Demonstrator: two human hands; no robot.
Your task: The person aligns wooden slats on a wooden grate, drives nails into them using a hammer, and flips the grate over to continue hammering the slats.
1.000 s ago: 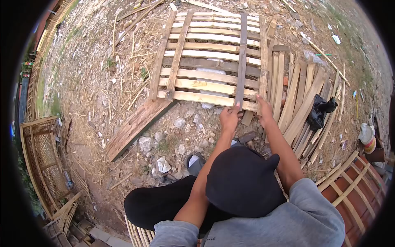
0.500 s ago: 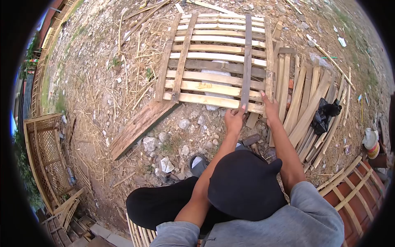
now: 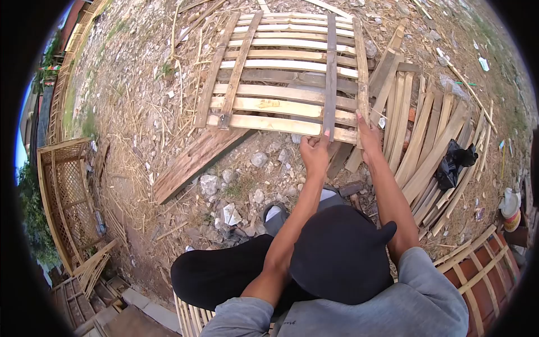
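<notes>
A slatted panel [image 3: 269, 105] of wooden strips, pale and grey-brown, spans the upper middle of the view, with upright battens crossing it. My left hand [image 3: 315, 153] is closed on its near edge, beside the foot of the dark batten [image 3: 330, 78]. Farther right, my right hand [image 3: 368, 137] grips the panel's near right corner, at the end of the outer batten [image 3: 360, 67]. The fingertips under the slats are partly hidden. A thick rough plank [image 3: 196, 163] lies on the ground below the near left corner and passes partly out of sight behind the panel.
Loose wooden strips [image 3: 426, 140] lie piled to the right, with a black plastic bag [image 3: 453, 164] on them. Stones [image 3: 210, 184] and straw cover the ground. A lattice frame [image 3: 66, 202] stands at left; another slatted frame [image 3: 477, 275] is at lower right.
The panel has shifted left over the ground, with both hands still on it. The whole view has also turned slightly, so the strip pile appears farther right.
</notes>
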